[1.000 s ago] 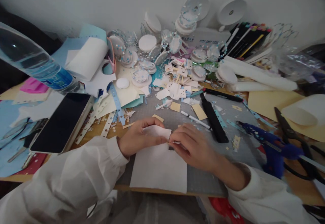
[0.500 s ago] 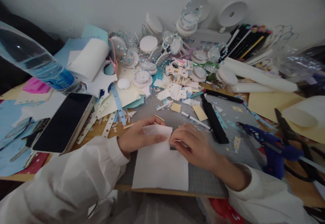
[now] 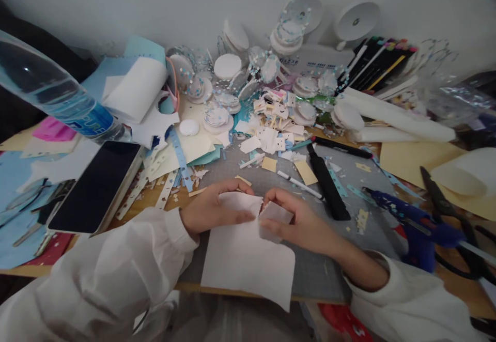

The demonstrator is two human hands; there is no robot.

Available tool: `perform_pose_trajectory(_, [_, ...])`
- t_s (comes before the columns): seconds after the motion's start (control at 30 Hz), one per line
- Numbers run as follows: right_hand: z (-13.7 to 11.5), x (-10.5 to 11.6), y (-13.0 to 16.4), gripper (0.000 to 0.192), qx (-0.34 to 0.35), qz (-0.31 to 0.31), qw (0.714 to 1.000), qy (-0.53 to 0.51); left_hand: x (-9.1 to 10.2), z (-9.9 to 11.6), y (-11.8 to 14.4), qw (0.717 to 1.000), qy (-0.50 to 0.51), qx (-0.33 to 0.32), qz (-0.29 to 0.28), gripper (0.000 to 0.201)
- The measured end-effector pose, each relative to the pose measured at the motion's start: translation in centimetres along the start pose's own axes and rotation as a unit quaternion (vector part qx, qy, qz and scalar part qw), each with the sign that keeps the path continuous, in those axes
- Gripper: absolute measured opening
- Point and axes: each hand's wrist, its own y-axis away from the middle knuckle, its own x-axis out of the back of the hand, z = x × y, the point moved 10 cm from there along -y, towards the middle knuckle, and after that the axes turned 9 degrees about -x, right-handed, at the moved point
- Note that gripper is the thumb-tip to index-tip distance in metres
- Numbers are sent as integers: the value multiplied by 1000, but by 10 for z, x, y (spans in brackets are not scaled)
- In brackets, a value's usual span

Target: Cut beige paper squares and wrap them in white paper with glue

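Holding a plain white, roughly rectangular sheet of paper between both bare hands, over the near side of a grey cutting mat. With the left hand, pinching the upper left part of the sheet, thumb laid flat along the front and fingertips tucked behind, closed to the thickness of the paper. With the right hand, clasping a small bent flap at the upper right, thumb on the front and forefinger curled over the back, parted only narrowly; cannot tell how the hidden remaining fingers sit. Between the two grips, showing a ragged-edged split in the sheet. Below, reaching with the lower right corner of the sheet past the wooden table edge. On the mat just beyond the right hand, having a slim white pen, a thick black marker and a pale yellow paper rectangle. Farther right, having a blue glue gun. Near the left sleeve, having a black-screened phone.
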Motion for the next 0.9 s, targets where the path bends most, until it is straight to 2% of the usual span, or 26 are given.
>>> perform_pose_trajectory(0.17, [-10, 1, -1, 13, 32, 24, 996, 85, 0, -3, 1, 1000, -8, 5, 0, 30])
perform_pose_trajectory(0.37, [-9, 2, -2, 7, 50, 40, 992, 110, 0, 0, 0, 999, -39, 0, -13, 33])
perform_pose_trajectory(0.5, [-7, 1, -3, 6, 42, 36, 993, 106, -1, 3, 0, 998, -67, -9, -13, 32])
perform_pose_trajectory(0.9, [-2, 7, 0, 11, 11, 53, 993, 108, 0, 1, 2, 999, -50, 5, 21, 28])
